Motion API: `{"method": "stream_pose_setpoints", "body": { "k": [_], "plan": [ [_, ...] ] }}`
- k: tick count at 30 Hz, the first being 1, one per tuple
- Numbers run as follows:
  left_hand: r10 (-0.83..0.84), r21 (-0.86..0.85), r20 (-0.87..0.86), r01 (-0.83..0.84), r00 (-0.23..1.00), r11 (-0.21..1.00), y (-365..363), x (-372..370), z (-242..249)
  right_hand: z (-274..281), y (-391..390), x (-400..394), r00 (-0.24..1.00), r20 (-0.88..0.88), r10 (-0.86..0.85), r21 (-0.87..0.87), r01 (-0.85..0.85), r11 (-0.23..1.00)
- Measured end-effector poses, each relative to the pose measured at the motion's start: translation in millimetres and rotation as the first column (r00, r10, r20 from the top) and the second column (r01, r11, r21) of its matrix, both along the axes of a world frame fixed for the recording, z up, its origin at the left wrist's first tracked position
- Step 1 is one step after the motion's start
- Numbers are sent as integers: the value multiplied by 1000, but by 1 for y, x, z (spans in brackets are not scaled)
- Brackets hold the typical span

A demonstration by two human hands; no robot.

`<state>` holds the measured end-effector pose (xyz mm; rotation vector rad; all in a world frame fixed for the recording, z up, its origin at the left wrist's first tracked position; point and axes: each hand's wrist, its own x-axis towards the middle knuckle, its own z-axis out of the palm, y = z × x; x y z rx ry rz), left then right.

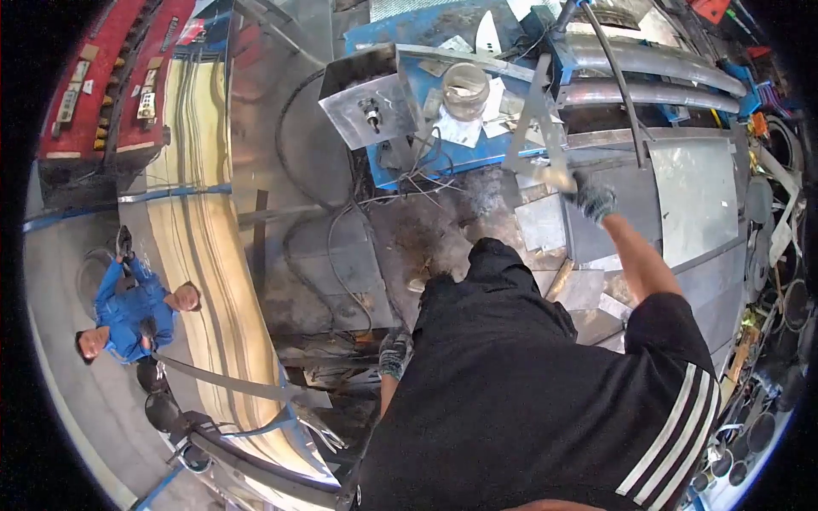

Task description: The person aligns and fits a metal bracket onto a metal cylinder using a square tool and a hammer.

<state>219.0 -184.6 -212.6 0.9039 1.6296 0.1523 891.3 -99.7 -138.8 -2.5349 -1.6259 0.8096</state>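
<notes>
My right hand [594,203], in a grey patterned glove, reaches forward over the front right of the blue workbench [388,175]. A blurred pale piece shows at its fingertips, at the lower end of a narrow metal strip [552,145] that slants up across the bench edge. The fingers look closed on that strip, though blur hides the exact grip. Low beside my left thigh is my gloved left hand [394,353]; its fingers are too small and partly hidden to read. A round translucent container [466,91] and a metal box with a chuck-like fitting [371,111] are on the bench.
Metal rollers [652,87] run along the right. Sheet-metal pieces [694,200] lie below them, with offcuts on the floor. Cables [336,247] trail from the bench. At left, a person in blue [136,315] stands by a shiny gold-coloured sheet [217,289]; a red machine [81,85] is behind.
</notes>
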Motion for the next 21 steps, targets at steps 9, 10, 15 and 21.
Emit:
{"method": "stream_pose_setpoints", "body": {
  "k": [9, 10, 15, 21],
  "plan": [
    [-684, -7, -644, 892, 342, 452, -62, -70, -18, -98, 175, 76, 963, 271, 2, -109, 28, 994],
    [-673, 50, -677, 931, 298, 362, -63, -63, 0, -105, 179, 73, 967, 252, 33, -127, -1, 992],
    [-403, 243, -460, 549, 791, 800, -77, -14, 55, -203, 173, 111, 930, 292, -223, 96, 203, 974],
    [-492, 4, -470, 559, 733, 829, -86, 17, 40, -306, 130, 77, 980, -52, -194, 217, 201, 955]
  ]
}}
